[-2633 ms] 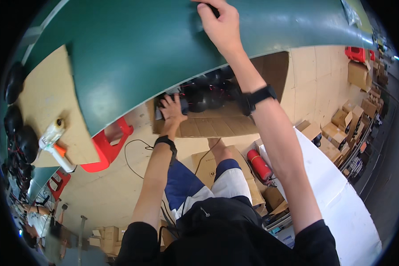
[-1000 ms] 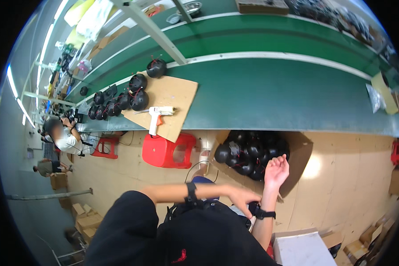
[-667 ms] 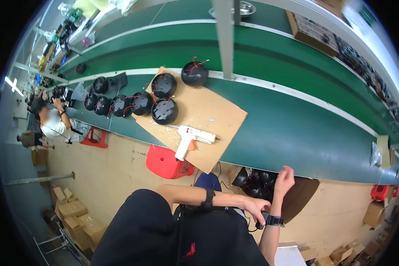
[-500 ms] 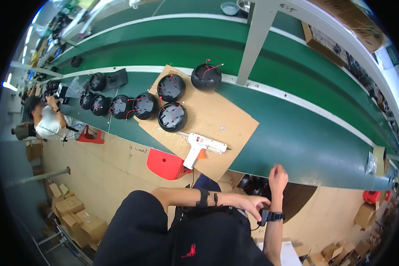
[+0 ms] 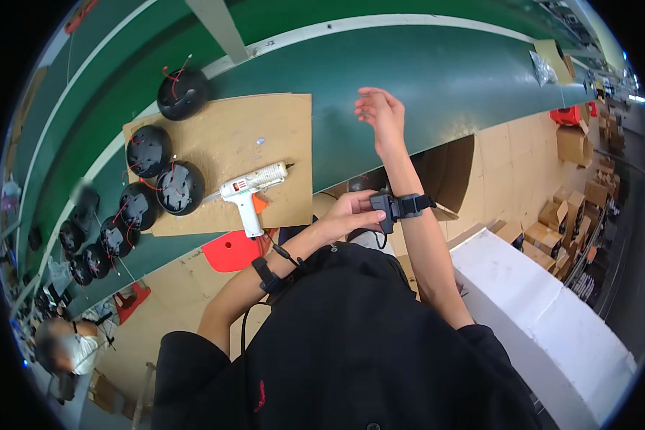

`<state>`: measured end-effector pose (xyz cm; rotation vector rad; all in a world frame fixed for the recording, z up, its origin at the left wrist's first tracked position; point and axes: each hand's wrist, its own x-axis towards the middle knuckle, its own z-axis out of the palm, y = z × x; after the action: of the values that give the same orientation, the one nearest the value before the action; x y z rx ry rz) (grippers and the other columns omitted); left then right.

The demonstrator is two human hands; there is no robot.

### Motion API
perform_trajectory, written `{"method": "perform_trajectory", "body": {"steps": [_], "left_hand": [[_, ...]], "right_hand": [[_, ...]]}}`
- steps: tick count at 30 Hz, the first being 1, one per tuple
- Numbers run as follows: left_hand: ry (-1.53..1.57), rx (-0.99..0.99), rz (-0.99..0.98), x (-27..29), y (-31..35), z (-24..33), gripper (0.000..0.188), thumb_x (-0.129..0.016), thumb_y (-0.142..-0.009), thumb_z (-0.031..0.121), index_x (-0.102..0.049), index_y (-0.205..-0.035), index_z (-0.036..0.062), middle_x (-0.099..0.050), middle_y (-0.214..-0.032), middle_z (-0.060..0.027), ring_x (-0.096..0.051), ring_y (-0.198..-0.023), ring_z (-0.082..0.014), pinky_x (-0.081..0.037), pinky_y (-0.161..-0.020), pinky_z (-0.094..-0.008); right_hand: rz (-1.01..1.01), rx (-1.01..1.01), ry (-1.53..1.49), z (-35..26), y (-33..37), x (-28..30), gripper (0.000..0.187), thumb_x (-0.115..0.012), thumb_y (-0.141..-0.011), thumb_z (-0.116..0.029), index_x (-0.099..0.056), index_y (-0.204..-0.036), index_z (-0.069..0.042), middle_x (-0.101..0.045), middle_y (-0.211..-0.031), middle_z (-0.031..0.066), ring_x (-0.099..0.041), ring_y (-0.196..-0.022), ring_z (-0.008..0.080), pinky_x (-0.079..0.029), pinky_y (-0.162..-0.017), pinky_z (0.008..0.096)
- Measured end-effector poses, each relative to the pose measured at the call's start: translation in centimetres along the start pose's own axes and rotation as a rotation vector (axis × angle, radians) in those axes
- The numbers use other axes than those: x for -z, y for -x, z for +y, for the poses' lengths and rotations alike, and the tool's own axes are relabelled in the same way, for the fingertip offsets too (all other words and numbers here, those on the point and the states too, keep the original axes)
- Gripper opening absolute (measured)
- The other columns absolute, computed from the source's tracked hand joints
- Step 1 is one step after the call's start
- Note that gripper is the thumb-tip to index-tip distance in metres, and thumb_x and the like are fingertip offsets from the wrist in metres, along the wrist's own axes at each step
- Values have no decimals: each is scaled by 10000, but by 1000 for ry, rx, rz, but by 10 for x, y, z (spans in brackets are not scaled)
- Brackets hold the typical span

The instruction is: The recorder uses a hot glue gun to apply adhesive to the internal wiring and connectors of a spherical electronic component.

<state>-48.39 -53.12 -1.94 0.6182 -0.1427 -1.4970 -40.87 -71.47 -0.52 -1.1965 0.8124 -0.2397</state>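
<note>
My left hand [image 5: 349,217] pinches a small black box-shaped device [image 5: 383,208] strapped to my right wrist, thumb on its front and fingers at its far side. My right hand [image 5: 383,118] reaches up over the green bench, fingers loosely curled and apart, holding nothing. A white hot glue gun [image 5: 254,183] with an orange trigger lies left of my hands on a sheet of cardboard [image 5: 287,122]. Beside its nozzle is a black round housing [image 5: 180,188] with red wires; another housing [image 5: 149,151] and a larger one [image 5: 183,93] sit further back.
More black housings [image 5: 120,236] line the bench [image 5: 437,79] to the left. A red stool [image 5: 229,251] stands below the bench edge. At my right is a large white box [image 5: 537,308], with cardboard boxes [image 5: 545,226] beyond. A person [image 5: 68,347] works at the far left.
My view has turned to the right, so the bench items appear further left. My right hand has opened from a loose fist; my left hand now grips the wrist device more closely.
</note>
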Motion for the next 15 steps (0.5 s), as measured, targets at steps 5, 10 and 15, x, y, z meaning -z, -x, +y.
{"method": "perform_trajectory", "body": {"steps": [5,10,15], "left_hand": [[104,-36,-35,2,8,-24,350,-628,-1002,162,-579,-1304,-9,-698,-1157,-107,-697,-1031,-189,-583,-895,-349],[-249,-61,-30,5,6,5,316,-668,-980,164,-623,-1239,-13,-717,-1108,-107,-697,-987,-155,-574,-868,-320],[-659,-696,787,87,116,109,298,-751,-828,152,-670,-1090,35,-707,-961,-33,-655,-857,-105,-544,-792,-288]], "right_hand": [[-56,-9,-669,-28,11,3,257,-592,-959,-181,-629,-1089,38,-604,-813,56,-549,-723,148,-460,-621,275],[22,220,-426,-39,17,24,210,-566,-969,-150,-624,-1094,10,-565,-761,52,-514,-690,142,-408,-589,265],[-202,598,749,-18,25,-82,219,-632,-932,-124,-655,-1132,-38,-696,-883,119,-688,-835,209,-553,-755,323]]}}
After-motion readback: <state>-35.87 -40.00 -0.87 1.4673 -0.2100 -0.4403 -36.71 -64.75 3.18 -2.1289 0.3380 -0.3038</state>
